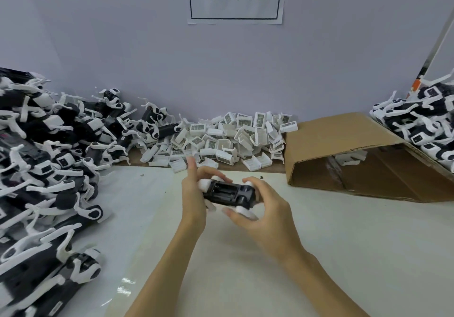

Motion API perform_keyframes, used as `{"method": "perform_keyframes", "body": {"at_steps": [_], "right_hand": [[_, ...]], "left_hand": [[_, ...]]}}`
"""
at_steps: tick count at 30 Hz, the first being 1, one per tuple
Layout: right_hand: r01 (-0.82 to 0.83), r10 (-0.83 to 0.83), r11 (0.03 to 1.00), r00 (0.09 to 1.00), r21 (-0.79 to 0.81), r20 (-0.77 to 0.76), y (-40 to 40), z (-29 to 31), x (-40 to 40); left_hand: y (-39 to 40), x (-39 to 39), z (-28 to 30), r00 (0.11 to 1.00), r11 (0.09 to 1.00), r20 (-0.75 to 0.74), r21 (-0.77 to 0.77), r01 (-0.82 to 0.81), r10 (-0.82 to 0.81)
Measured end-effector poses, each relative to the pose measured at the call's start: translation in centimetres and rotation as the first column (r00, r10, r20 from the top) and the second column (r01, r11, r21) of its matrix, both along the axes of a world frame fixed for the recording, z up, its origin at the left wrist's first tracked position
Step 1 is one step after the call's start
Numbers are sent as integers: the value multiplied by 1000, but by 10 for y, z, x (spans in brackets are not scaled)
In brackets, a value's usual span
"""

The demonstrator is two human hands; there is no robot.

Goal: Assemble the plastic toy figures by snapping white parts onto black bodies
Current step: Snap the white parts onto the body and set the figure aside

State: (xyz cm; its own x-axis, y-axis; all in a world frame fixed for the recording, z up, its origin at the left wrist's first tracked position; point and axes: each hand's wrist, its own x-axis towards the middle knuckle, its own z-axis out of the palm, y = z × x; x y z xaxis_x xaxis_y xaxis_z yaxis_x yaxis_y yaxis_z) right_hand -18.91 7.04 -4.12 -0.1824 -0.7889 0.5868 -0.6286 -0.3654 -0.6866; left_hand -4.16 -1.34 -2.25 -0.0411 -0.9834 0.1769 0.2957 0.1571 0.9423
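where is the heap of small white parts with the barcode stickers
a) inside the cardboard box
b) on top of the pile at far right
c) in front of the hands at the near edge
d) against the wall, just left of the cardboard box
d: the white parts lie heaped along the wall, beyond the hands, with the cardboard box directly to their right.

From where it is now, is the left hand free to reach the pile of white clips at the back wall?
Probably not yet: the left hand grips the black body together with the right hand. The white clips lie just beyond, with nothing between.
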Motion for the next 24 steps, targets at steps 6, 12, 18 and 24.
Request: {"method": "perform_keyframes", "body": {"at_steps": [6, 12, 18, 24], "right_hand": [[-346, 154, 855, 880, 386, 449, -36, 26, -10], [59, -1, 939, 985, 338, -171, -112, 14, -41], [371, 55, 726, 809, 580, -585, -150, -3, -57], [381, -206, 880, 844, 284, -495, -143, -15, -50]], "left_hand": [[-12, 1, -10, 973, 982, 183, 98, -161, 141], [-26, 14, -13, 959, 865, -168, 487, -120, 228], [-24, 18, -12, 946, 858, -232, 506, -84, 229], [-17, 20, -3, 942, 844, -303, 534, 46, 141]]}}
